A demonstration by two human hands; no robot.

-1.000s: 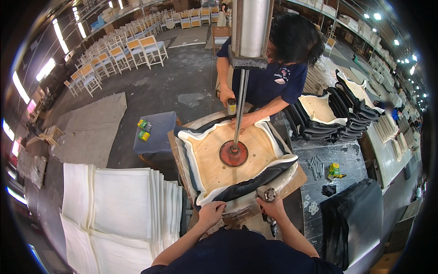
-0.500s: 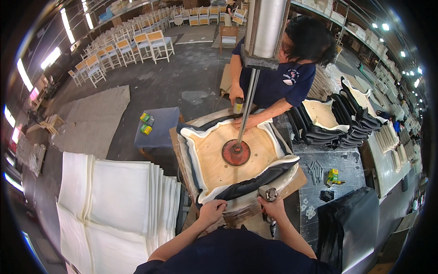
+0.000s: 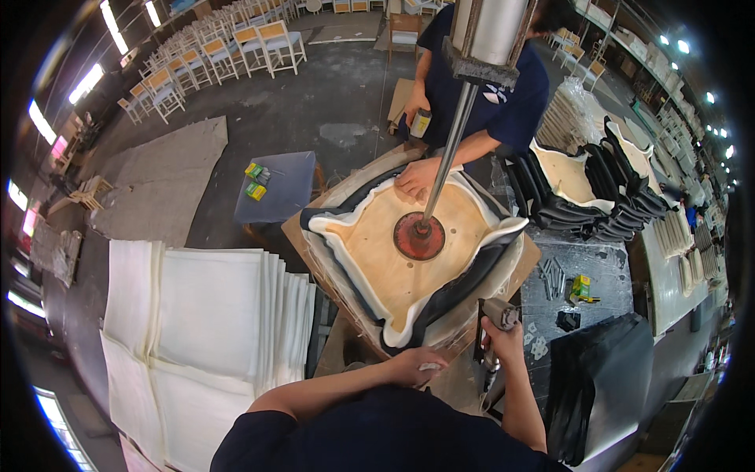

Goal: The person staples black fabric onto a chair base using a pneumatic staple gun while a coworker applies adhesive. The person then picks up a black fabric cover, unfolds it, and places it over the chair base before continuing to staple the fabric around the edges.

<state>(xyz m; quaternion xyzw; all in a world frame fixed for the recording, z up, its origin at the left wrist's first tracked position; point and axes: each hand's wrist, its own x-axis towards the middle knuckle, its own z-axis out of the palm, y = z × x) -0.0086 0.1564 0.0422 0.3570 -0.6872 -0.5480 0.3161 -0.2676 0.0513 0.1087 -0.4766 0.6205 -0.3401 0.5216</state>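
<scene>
My right hand [image 3: 506,335] wraps around the grip of a grey and black staple gun [image 3: 500,314]. I hold it to the right of the round red metal disk [image 3: 418,241] and closer to me, and it seems to be apart from the black cover. My left hand [image 3: 410,366] is on my side of the red disk, low by the near corner of the seat. Its fingers curl in, with a small bit of white by them (I cannot tell what that is, or whether I am pinching it or the cover).

The seat, a square pale wood panel [image 3: 370,248] with a soft white lining [image 3: 399,340] and a shiny black cover [image 3: 448,305], sits right under the red disk, which presses on its middle. The black and white edges stand up around the wood.

On the far side of the red disk, a co-worker's hand [image 3: 421,178] lies on the seat's edge, and their other hand [image 3: 417,102] holds a tool much like mine.

I think we are fixing the cover to the wood, and I am between staples. My next move seems to call for pulling the near edge tight over the wood, then putting the gun's nose flat on it, clear of all fingers.
</scene>
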